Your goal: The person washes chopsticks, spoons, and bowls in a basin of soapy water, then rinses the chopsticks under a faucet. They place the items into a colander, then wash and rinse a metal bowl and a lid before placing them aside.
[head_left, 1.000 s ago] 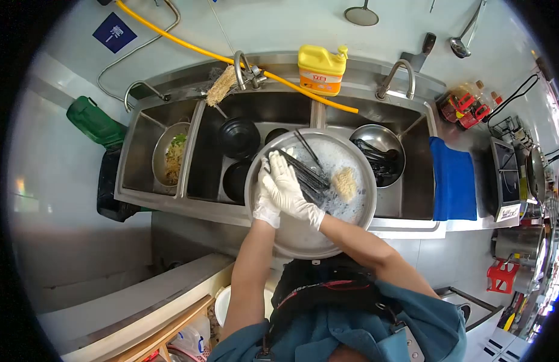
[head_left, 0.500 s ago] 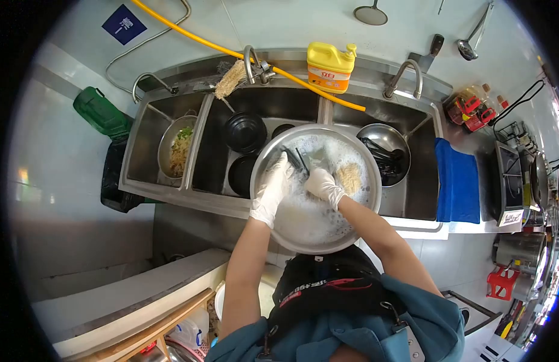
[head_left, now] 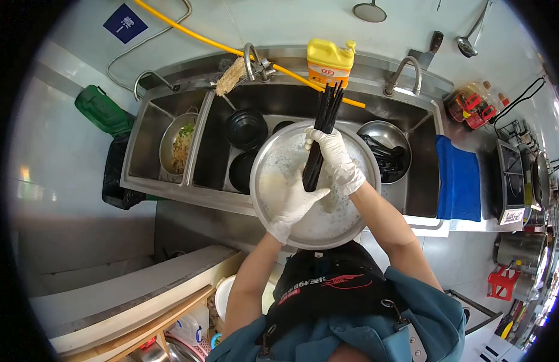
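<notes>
A bundle of black chopsticks (head_left: 329,111) rises at a slant above a large steel basin (head_left: 262,226) of foamy water. My right hand (head_left: 334,151), in a white glove, is wrapped round the bundle's middle. My left hand (head_left: 296,202), also gloved, cups the lower end, its thumb stretched to the right and its fingers along the left side. Under the sticks the water is cloudy with suds, and what lies in it cannot be made out.
Black bowls (head_left: 246,128) stand in the middle sink. A steel bowl (head_left: 376,128) of black utensils sits in the right one, a pot (head_left: 165,148) of food scraps in the left. Behind are a yellow detergent jug (head_left: 331,63), faucets and a yellow hose (head_left: 207,41). A blue cloth (head_left: 457,181) hangs at right.
The chopsticks have come up out of the suds into both hands. My right hand has moved up, my left inward and down. The tan scrubber seen in the basin no longer shows.
</notes>
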A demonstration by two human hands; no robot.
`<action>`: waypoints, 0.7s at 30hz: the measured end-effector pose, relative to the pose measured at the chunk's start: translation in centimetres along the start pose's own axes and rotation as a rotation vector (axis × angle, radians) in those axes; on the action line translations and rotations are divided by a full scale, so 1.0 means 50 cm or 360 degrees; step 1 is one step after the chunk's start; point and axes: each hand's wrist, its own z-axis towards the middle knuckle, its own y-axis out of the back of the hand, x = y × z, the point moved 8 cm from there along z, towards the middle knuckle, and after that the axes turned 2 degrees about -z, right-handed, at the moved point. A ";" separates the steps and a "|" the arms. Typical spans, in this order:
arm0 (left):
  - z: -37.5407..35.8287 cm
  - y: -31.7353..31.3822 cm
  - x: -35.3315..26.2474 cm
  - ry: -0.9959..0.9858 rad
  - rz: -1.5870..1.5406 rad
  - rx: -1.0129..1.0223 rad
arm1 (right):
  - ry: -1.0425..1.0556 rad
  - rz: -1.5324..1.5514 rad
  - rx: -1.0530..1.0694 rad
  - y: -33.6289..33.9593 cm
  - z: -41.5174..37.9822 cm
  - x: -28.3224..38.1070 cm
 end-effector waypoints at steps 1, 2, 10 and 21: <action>0.005 0.000 0.012 -0.0004 0.0090 -0.0147 | -0.0038 0.0074 -0.0044 0.000 -0.006 -0.004; 0.011 -0.009 0.024 -0.0005 0.0090 -0.0146 | -0.0037 0.0074 -0.0045 0.000 -0.012 -0.006; 0.016 -0.014 0.079 0.0073 -0.0131 -0.0139 | -0.0051 -0.0044 -0.0045 0.006 -0.038 -0.015; -0.034 0.044 -0.011 -0.0148 0.0414 -0.0392 | -0.0354 0.0348 0.0055 -0.021 -0.062 -0.061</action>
